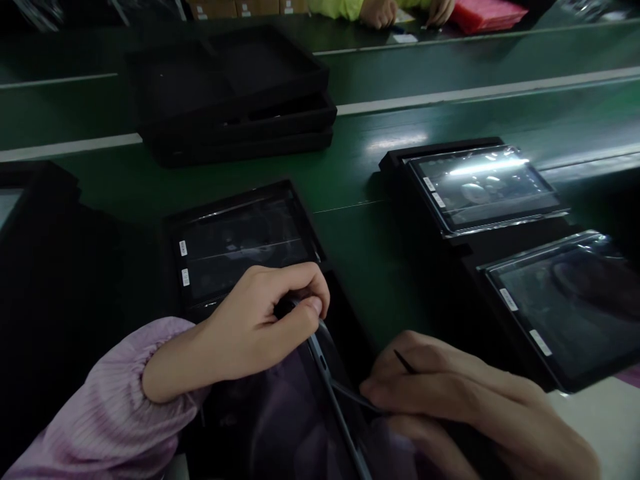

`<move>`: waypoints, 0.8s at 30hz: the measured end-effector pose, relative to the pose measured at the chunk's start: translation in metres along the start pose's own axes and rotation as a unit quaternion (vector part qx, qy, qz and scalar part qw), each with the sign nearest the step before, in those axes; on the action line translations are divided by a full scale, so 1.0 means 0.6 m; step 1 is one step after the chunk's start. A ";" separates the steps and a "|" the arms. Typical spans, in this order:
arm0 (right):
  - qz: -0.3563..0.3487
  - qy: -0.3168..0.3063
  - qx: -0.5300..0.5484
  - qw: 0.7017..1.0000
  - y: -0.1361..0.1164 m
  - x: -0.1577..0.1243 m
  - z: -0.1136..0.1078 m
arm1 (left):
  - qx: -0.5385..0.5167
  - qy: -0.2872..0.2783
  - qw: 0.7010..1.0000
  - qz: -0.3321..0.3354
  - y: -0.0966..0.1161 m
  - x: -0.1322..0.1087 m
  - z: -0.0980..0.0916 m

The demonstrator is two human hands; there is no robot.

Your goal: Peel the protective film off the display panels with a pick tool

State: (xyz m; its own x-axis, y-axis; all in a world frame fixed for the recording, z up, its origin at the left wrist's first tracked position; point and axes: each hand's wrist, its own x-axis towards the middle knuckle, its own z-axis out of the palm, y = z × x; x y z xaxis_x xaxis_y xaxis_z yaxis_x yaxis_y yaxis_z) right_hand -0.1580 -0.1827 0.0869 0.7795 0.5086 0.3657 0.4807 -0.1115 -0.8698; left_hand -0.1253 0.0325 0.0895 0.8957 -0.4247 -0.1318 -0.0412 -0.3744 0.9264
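My left hand [265,320] pinches the upper corner of a tablet [337,407] between thumb and bent fingers. This tablet is tilted up, so its narrow edge with a port slot faces me. From the right, my right hand [465,393] grips slim dark tweezers [355,395], whose tip meets the tablet's edge near the slot. The back end of the tweezers sticks out above my fingers. Just beyond my left hand, another tablet [245,247] with two white labels lies in a black tray [305,227]. The lower part of the held tablet is dark and hard to make out.
To the right, two film-wrapped tablets [490,190] rest on black trays [445,150]. Stacked black trays [235,127] stand at the back on the green bench [360,167]. Across it are another person's hands [383,12] and a red stack [485,15]. A dark box [40,187] is at left.
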 end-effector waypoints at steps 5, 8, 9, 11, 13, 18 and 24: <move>-0.004 0.022 0.039 0.999 0.017 0.012 0.005 | 0.002 0.003 1.000 0.001 0.004 0.001 0.000; -0.004 0.026 0.060 0.998 0.025 0.016 0.009 | -0.001 0.003 1.000 0.001 0.004 0.001 0.000; 0.002 0.026 0.066 0.997 0.027 0.017 0.009 | -0.002 0.002 1.000 0.000 0.003 0.001 0.000; 0.022 0.026 0.085 0.996 0.033 0.017 0.011 | -0.003 0.000 1.000 0.000 0.002 0.002 0.001; 0.043 0.024 0.112 0.993 0.037 0.018 0.013 | 0.000 -0.001 1.000 0.001 0.002 0.002 0.001; 0.069 0.020 0.136 0.988 0.039 0.025 0.017 | 0.008 -0.009 1.000 -0.011 0.006 0.002 -0.003; -0.014 -0.082 0.181 0.980 0.045 0.014 -0.015 | 0.055 -0.040 0.998 0.005 0.000 0.010 -0.003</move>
State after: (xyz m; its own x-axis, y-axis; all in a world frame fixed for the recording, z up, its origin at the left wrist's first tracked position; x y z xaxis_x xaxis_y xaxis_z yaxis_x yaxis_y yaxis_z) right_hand -0.1350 -0.1890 0.0697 0.6785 0.6414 0.3581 0.3032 0.1994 -0.9318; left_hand -0.1192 0.0317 0.0897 0.8572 -0.4912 -0.1546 -0.1016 -0.4556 0.8843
